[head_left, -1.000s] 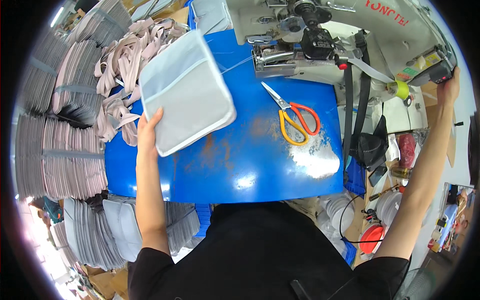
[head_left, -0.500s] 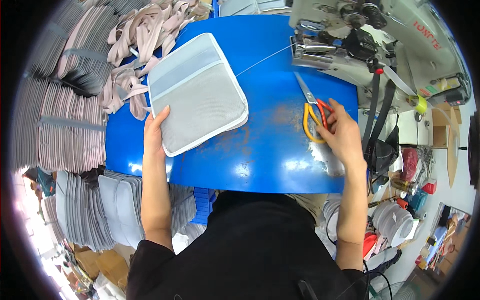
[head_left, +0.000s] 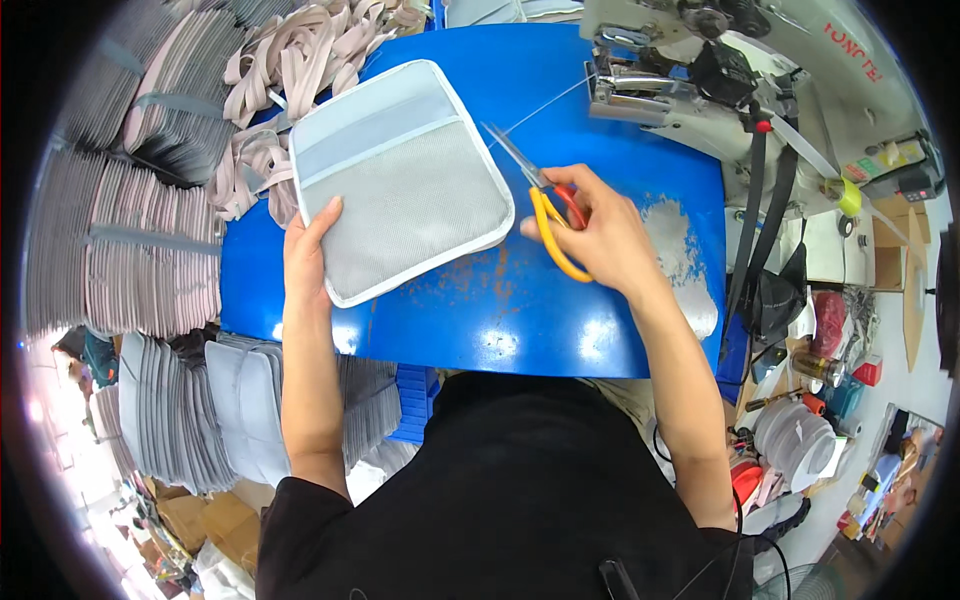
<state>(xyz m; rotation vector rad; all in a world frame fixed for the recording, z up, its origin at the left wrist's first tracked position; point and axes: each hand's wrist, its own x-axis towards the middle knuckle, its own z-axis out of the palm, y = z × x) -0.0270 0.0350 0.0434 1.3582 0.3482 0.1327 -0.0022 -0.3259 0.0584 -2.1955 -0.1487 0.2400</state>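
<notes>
Gripping the lower left edge of a grey mesh panel (head_left: 405,200), the person's left hand (head_left: 308,255) sets its thumb on top, the other fingers mostly hidden behind. The right hand (head_left: 608,235) is closed around the orange-and-yellow handles of a pair of scissors (head_left: 539,184), whose blades point up and left, near the panel's right edge. The panel, bound in white, is held tilted over a blue table (head_left: 450,335). A thin thread (head_left: 550,103) runs from the sewing machine (head_left: 815,95) toward the panel, crossing the blades in view; whether they touch it cannot be told. Beyond the panel's upper left lie tangled pale pink strips (head_left: 308,60), and farther left stand strapped stacks of flat pieces (head_left: 150,265).
</notes>
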